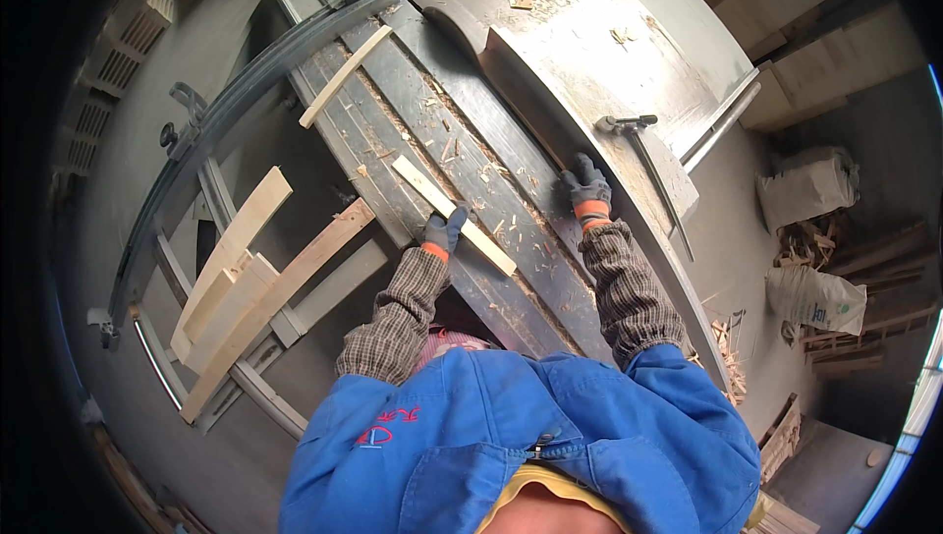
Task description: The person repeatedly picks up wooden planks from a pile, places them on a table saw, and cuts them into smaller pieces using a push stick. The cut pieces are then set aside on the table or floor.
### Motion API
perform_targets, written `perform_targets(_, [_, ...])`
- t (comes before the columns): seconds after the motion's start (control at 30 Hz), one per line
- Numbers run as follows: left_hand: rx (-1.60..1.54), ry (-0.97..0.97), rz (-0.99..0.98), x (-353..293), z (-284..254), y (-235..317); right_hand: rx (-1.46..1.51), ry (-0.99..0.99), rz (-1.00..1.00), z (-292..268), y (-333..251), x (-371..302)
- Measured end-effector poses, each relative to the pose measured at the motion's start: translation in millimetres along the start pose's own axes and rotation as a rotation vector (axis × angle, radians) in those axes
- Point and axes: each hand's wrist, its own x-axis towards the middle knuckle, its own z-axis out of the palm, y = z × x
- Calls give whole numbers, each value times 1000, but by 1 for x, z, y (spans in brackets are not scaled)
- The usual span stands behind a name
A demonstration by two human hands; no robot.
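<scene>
My left hand [444, 229], in a dark grey glove with an orange cuff, is closed around a pale wooden strip [488, 248]. The strip lies slantwise low over the grooved metal table of a saw [470, 153]; whether it touches the surface, I cannot tell. My right hand [587, 182], gloved alike, rests beside the long metal fence [521, 82] with its fingers stretched out and nothing visible in them. Farther off, another wooden strip [346, 76] lies across the table's far left part. The saw blade cannot be made out.
Several boards [257, 303] lie on the frame left of the table. A curved-looking metal rail [147, 229] borders that frame. Wood chips and sawdust litter the table grooves. White sacks [810, 188] and scrap wood stand at right. A black-handled clamp lever [629, 123] sits beyond the fence.
</scene>
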Motion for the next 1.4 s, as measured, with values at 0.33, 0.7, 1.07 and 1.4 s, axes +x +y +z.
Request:
perform_targets(0.33, [23,37,29,-7,3,6,-174,-36,-125,38,-1,38])
perform_targets(0.7, [-107,16,37,3,-2,-16,-275,-142,-112,32,-17,52])
perform_targets(1.07, [-159,34,8,-8,9,13,-318,-173,-68,26,-35,56])
perform_targets(1.4, [72,60,-213,2,17,73,-154,-202,-41,-9,-53,35])
